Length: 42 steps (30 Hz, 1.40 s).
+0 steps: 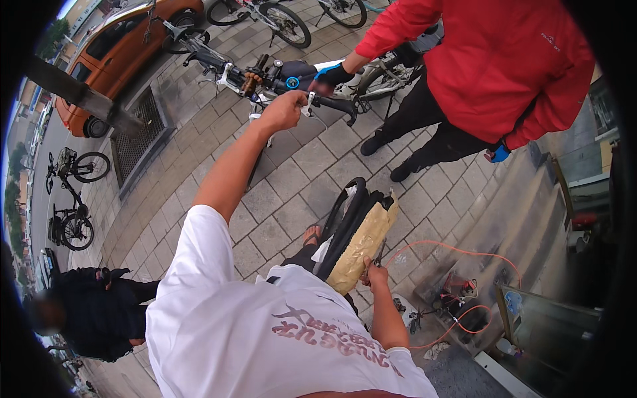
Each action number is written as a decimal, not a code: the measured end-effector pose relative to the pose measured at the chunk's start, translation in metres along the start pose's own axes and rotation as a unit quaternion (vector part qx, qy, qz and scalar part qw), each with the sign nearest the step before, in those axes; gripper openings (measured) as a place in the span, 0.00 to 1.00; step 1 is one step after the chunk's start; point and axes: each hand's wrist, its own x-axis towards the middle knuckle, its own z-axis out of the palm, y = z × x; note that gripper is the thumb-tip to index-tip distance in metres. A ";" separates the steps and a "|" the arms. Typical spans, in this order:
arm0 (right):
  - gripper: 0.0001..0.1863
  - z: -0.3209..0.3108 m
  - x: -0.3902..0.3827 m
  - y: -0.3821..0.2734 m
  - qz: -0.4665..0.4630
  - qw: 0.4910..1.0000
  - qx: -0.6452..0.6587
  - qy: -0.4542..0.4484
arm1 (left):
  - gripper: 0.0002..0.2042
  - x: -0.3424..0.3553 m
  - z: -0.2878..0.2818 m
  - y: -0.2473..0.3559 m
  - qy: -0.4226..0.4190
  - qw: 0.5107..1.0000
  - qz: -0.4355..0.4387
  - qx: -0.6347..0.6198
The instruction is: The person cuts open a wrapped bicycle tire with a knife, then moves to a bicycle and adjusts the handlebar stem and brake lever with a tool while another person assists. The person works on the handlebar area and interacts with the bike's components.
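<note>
Overall, the left hand [286,111] is stretched far out over the pavement [292,174], fingers curled at a silver brake lever [309,104] beside the black handlebar grip [341,107] of a parked bicycle; I cannot tell whether it is clenched round the lever. Just beyond it, a person in a red jacket [504,63] rests a blue-and-black gloved hand [337,74] by the same handlebar. The right hand [376,273] is well apart and closer to the body, closed on a slim dark tool [381,250]. Just beside that hand, on its left, a tan-wrapped bundle [368,240] lies slanted along black tyre-like loops [345,229]. Toward the pavement's right-hand edge, near the steps [494,229], an orange hose [458,249] curls.
</note>
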 end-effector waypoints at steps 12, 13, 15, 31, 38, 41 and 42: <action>0.30 0.025 -0.020 -0.047 0.016 0.999 0.011 -0.048 | 0.33 0.072 -0.028 0.003 0.015 0.883 0.270 0.384; 0.30 0.026 -0.017 -0.046 0.019 0.999 0.006 -0.046 | 0.32 0.066 -0.026 0.003 0.031 0.875 0.302 0.376; 0.31 0.029 -0.019 -0.048 0.013 0.999 -0.004 -0.041 | 0.26 0.049 -0.015 -0.007 0.078 0.863 0.337 0.369; 0.52 0.084 -0.037 -0.033 -0.041 0.994 0.075 0.071 | 0.40 -0.241 0.231 0.008 -0.338 0.755 -0.459 -0.324; 0.46 0.124 -0.039 0.038 -0.004 0.992 0.114 0.048 | 0.33 -0.284 0.248 -0.014 -0.382 0.680 -0.517 -0.354; 0.46 0.114 -0.059 0.039 -0.030 0.987 0.144 0.068 | 0.35 -0.288 0.262 -0.008 -0.412 0.656 -0.483 -0.407; 0.46 0.108 -0.065 0.041 -0.035 0.988 0.146 0.047 | 0.35 -0.291 0.266 -0.008 -0.426 0.632 -0.480 -0.434</action>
